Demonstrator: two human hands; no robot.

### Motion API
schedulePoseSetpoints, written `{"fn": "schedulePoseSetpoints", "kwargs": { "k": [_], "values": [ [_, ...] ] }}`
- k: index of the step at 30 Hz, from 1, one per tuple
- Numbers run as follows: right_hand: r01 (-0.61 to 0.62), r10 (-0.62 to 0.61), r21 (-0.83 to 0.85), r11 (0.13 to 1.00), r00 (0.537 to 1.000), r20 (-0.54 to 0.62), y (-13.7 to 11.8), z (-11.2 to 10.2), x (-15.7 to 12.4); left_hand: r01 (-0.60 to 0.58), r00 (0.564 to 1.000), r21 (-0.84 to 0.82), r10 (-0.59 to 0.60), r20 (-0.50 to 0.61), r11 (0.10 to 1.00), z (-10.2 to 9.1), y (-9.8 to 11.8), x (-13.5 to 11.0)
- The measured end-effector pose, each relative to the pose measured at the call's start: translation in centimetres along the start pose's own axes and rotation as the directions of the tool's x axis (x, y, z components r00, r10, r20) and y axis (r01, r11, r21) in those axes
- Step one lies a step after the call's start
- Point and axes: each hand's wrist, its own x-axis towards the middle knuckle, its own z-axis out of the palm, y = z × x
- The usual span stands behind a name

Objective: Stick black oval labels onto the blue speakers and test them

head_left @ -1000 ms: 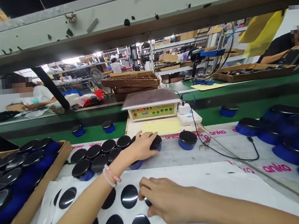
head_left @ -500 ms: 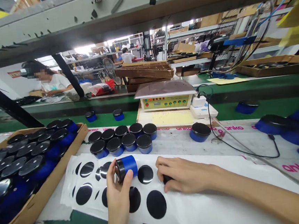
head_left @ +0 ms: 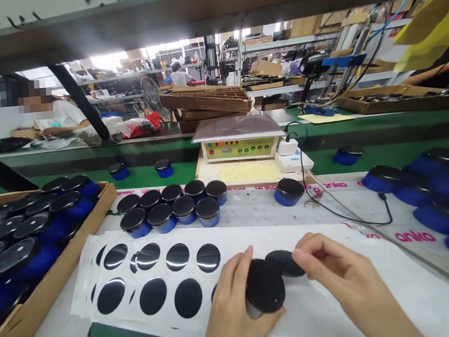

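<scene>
Two hands: left hand (head_left: 231, 314) clamped around a black-topped jar (head_left: 264, 285); right hand (head_left: 336, 276) pinching a black round sticker (head_left: 283, 263), just touching the jar's top.
Jar: held over the near right of a white sticker sheet (head_left: 230, 239).
Beyond: nine blue jars (head_left: 183, 210) far of the sheet; a cardboard tray (head_left: 56, 272) of jars at left.

Glossy black round stickers (head_left: 187, 298) dot the white paper sheet (head_left: 395, 279) at lower centre, near a matt black disc (head_left: 264, 285). Blue cylindrical jars with black lids (head_left: 183, 210) stand above it; pink lettering (head_left: 415, 235) repeats along the pale mat (head_left: 260, 212) at right.
</scene>
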Motion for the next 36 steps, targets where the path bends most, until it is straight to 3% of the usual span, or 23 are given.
{"fn": "schedulePoseSetpoints", "kwargs": {
  "k": [3, 6, 10, 17, 23, 28, 36],
  "values": [
    [-0.126, 0.130, 0.176, 0.976, 0.991, -0.013, 1.5, 2.1, -1.1, 0.098, 0.995, -0.068, -0.098, 0.012, 0.993, 0.9, -0.1, 0.3],
    [-0.209, 0.225, 0.292, 0.933, 0.974, -0.021, 2.7, 3.8, -1.6, 0.099, 0.995, -0.106, -0.098, 0.018, 0.989, 0.9, -0.2, 0.4],
    [-0.228, 0.248, 0.298, 0.927, 0.968, -0.029, 2.8, 4.8, -1.7, 0.099, 0.995, -0.115, -0.097, 0.019, 0.988, 0.6, -0.1, 0.3],
    [-0.175, 0.191, 0.178, 0.968, 0.979, -0.072, 2.0, 4.9, -1.3, 0.131, 0.991, -0.084, -0.128, 0.043, 0.988, 0.4, 0.1, 0.4],
    [-0.041, 0.034, -0.045, 0.998, 0.987, -0.155, 2.0, 5.1, -1.4, 0.074, 0.997, -0.072, -0.072, 0.025, 0.995, 0.6, -0.3, 0.2],
    [0.035, -0.082, -0.255, 0.966, 0.981, -0.178, 1.7, 5.2, -1.7, 0.055, 0.998, -0.063, -0.054, 0.017, 0.996, 0.7, -0.5, 0.2],
    [0.164, -0.235, -0.405, 0.899, 0.963, -0.131, 1.2, 5.6, -1.8, 0.026, 1.000, -0.020, -0.026, 0.012, 0.999, 0.8, -1.1, 0.0]
  ]
}}
